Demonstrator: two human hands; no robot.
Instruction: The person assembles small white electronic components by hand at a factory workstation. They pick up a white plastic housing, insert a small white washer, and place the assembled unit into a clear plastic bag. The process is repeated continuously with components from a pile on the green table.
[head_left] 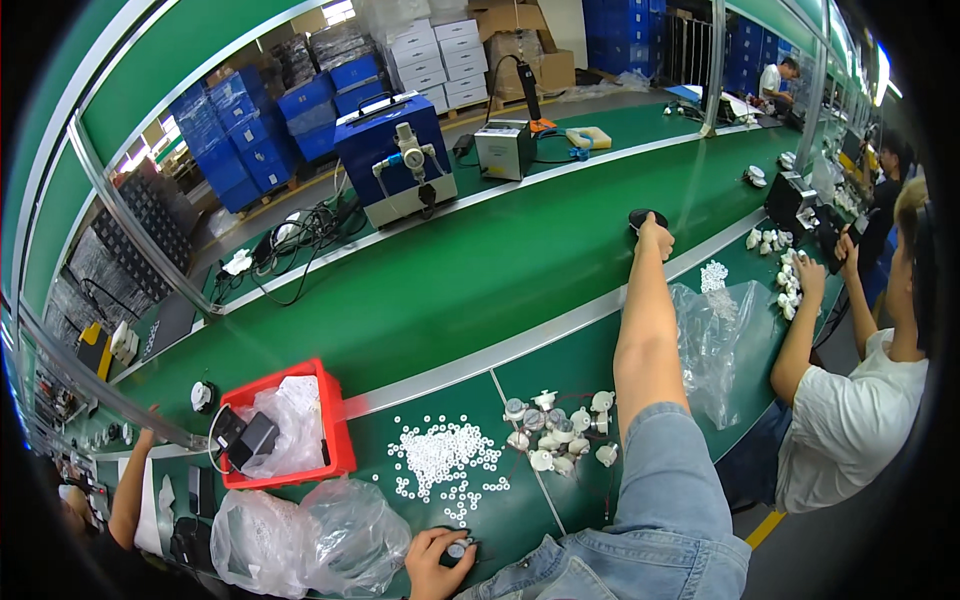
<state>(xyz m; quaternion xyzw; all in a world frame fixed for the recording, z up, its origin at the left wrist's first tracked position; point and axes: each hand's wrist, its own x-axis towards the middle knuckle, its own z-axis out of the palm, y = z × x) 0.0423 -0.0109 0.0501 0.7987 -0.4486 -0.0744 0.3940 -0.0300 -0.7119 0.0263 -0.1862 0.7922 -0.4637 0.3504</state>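
"Hands first: how are they placed?"

"The right hand [656,238] is stretched out over the green belt [450,280]. A black round part [637,217] is gripped in its curled fingers, just inside the belt's near border; whether weight is also borne by the belt cannot be told. The left hand [435,562] is set low, at the near edge of the green bench [520,515], half curled, and a small dark part with a pale centre [457,552] is held between thumb and fingers."

"And the edges?"

"Belt and bench are divided by a pale metal strip [500,348], which is crossed by the right forearm. The strip is hidden where the red bin [340,430] stands over it."

"Where is room left for moving?"

"Most is given by the belt, where a wide bare stretch is seen from the bin to the right hand. The bench is more tightly filled. The left hand is bounded by loose white rings [435,455] just above it and by a crumpled plastic bag [310,540] at its left. A cluster of white parts [560,435] is found beside the right arm, and a clear bag [715,350] is spread on its other side."
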